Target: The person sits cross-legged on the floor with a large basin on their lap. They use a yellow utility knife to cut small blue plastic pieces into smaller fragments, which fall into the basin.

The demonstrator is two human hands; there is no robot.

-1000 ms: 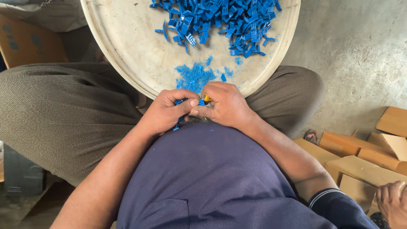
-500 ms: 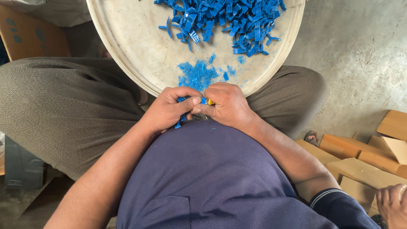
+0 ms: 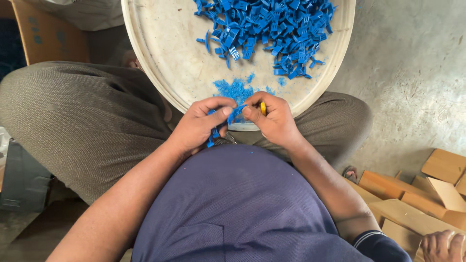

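A small blue plastic piece (image 3: 236, 112) sits pinched between the two hands at the near rim of the round pale tray (image 3: 165, 73), which rests across the seated person's lap. The left hand (image 3: 199, 127) has its grip pressed together on this piece, thumb against forefinger, and more blue plastic shows below its curled fingers. The right hand (image 3: 274, 119) meets it from the other side, its grip closed on a thin yellow tool (image 3: 263, 107) whose tip rests at the piece. Just beyond the hands, on the tray's near part, lies a patch of fine blue shavings (image 3: 235, 89). Farther across the tray is a heap of blue plastic parts (image 3: 272, 29). To the right of the tray, on the concrete floor (image 3: 412, 82), lie cardboard boxes (image 3: 427, 194).
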